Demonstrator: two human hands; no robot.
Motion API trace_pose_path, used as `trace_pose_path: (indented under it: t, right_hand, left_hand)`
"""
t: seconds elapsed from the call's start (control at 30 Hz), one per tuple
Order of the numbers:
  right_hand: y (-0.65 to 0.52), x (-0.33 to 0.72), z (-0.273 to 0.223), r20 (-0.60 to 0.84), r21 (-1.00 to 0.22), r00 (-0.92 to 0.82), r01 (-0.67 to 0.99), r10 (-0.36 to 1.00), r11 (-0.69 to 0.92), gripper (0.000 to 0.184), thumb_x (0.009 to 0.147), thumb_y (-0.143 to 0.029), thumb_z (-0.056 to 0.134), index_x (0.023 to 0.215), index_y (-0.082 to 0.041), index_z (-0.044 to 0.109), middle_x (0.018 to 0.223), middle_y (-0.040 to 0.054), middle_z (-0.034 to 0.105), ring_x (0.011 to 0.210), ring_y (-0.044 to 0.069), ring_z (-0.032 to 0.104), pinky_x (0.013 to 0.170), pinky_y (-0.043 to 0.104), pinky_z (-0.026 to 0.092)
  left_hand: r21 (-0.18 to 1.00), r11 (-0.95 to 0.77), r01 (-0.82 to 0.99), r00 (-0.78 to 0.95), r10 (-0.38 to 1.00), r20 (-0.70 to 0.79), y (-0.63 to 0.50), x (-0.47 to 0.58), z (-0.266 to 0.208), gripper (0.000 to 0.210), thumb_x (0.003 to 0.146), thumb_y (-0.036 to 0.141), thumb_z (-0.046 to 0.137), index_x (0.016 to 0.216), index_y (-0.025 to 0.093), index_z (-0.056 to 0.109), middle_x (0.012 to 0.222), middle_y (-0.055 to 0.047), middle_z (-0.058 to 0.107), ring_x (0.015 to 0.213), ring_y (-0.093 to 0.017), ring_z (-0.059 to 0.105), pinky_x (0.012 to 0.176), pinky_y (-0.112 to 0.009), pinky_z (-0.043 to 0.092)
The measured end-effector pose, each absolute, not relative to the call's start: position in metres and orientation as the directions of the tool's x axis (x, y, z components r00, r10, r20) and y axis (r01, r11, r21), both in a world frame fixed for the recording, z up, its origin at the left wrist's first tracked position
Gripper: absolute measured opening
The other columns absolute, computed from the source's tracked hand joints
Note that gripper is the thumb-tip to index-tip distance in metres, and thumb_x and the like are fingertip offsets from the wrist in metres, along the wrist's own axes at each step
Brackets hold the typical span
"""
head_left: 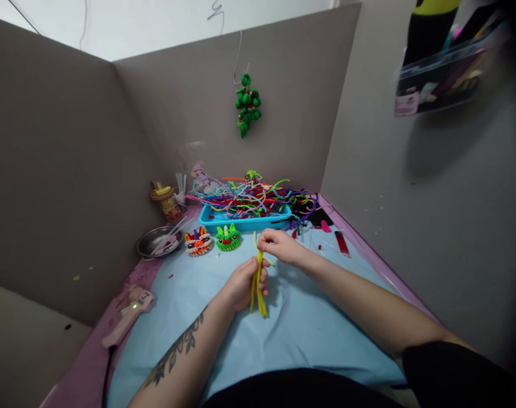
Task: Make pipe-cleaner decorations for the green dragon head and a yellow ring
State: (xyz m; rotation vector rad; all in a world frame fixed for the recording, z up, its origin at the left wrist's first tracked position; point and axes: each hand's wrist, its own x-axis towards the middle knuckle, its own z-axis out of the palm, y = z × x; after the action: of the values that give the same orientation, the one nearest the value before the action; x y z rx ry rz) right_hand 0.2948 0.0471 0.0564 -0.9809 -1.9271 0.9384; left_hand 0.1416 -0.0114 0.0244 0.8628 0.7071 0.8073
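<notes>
My left hand (246, 282) is closed around a small bunch of yellow pipe cleaners (261, 300), whose ends hang down below the fist. Just above it, my right hand (277, 245) pinches the upper part of the same yellow strands. One paler strand sticks up beside the fingertips and another pokes out to the right. Left of my hands sit two small fuzzy animal heads, a green one (227, 238) and an orange and cream one (198, 242). The fingertips partly hide how the strands are joined.
Behind, a blue tray (244, 222) overflows with many-coloured pipe cleaners. A metal bowl (145, 245) and a pink glue gun (128, 317) with a green light lie at left. A red item (341, 243) lies at right. Grey partitions (283, 73) surround the blue-covered table.
</notes>
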Motion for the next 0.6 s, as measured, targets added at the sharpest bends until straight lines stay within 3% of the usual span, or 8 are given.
trace_pose_path:
  t: [0.13,0.23,0.33,0.43,0.5,0.6]
  right_hand:
    - [0.045,0.295,0.057,0.336,-0.788,-0.408,0.373,0.849,0.491,0.014,0.074,-0.024,0.055,0.063,-0.016,0.057,0.069,0.0002,0.05,0.067,0.013,0.048,0.062,0.025,0.038]
    - [0.043,0.293,0.058,0.356,-0.753,-0.405,0.41,0.842,0.515,0.013,0.074,-0.022,0.055,0.062,-0.016,0.058,0.071,0.0012,0.052,0.069,0.014,0.05,0.062,0.025,0.039]
    - [0.047,0.295,0.065,0.375,-0.74,-0.409,0.408,0.832,0.534,0.011,0.074,-0.024,0.055,0.068,-0.016,0.061,0.075,0.0023,0.056,0.071,0.014,0.052,0.064,0.026,0.041]
    - [0.054,0.313,0.083,0.378,-0.727,-0.396,0.433,0.837,0.534,0.017,0.076,-0.027,0.055,0.087,-0.017,0.062,0.087,0.0036,0.061,0.077,0.015,0.055,0.07,0.027,0.042]
    - [0.056,0.335,0.099,0.39,-0.696,-0.336,0.503,0.858,0.513,0.023,0.078,-0.028,0.052,0.096,-0.017,0.06,0.089,0.0034,0.062,0.078,0.015,0.055,0.07,0.027,0.042]
    - [0.05,0.369,0.111,0.41,-0.574,-0.229,0.688,0.883,0.445,0.017,0.077,-0.024,0.05,0.088,-0.016,0.061,0.081,0.0027,0.062,0.072,0.014,0.054,0.066,0.025,0.041]
  left_hand:
    - [0.858,0.433,-0.276,0.53,0.813,-0.24,-0.013,0.142,0.027,0.041,0.078,0.055,0.049,0.091,0.016,0.051,0.06,0.006,0.035,0.041,-0.003,0.026,0.037,-0.014,0.025]
    - [0.914,0.351,-0.205,0.486,0.847,-0.216,-0.017,0.147,0.027,0.041,0.077,0.056,0.049,0.093,0.017,0.05,0.059,0.008,0.031,0.039,-0.002,0.017,0.035,-0.014,0.011]
    - [0.934,0.292,-0.206,0.431,0.884,-0.181,-0.017,0.149,0.026,0.037,0.077,0.055,0.049,0.084,0.018,0.047,0.054,0.009,0.024,0.038,-0.003,0.013,0.034,-0.014,0.009]
    - [0.9,0.333,-0.281,0.407,0.891,-0.203,-0.011,0.143,0.022,0.036,0.076,0.053,0.051,0.076,0.019,0.041,0.052,0.01,0.021,0.037,-0.003,0.011,0.034,-0.014,0.007]
    - [0.865,0.36,-0.349,0.398,0.893,-0.211,-0.005,0.136,0.02,0.036,0.075,0.052,0.054,0.074,0.019,0.039,0.052,0.011,0.019,0.037,-0.003,0.011,0.034,-0.014,0.006]
    - [0.816,0.364,-0.449,0.398,0.899,-0.183,0.004,0.126,0.017,0.035,0.074,0.049,0.058,0.074,0.019,0.039,0.052,0.011,0.016,0.037,-0.003,0.01,0.034,-0.014,0.005]
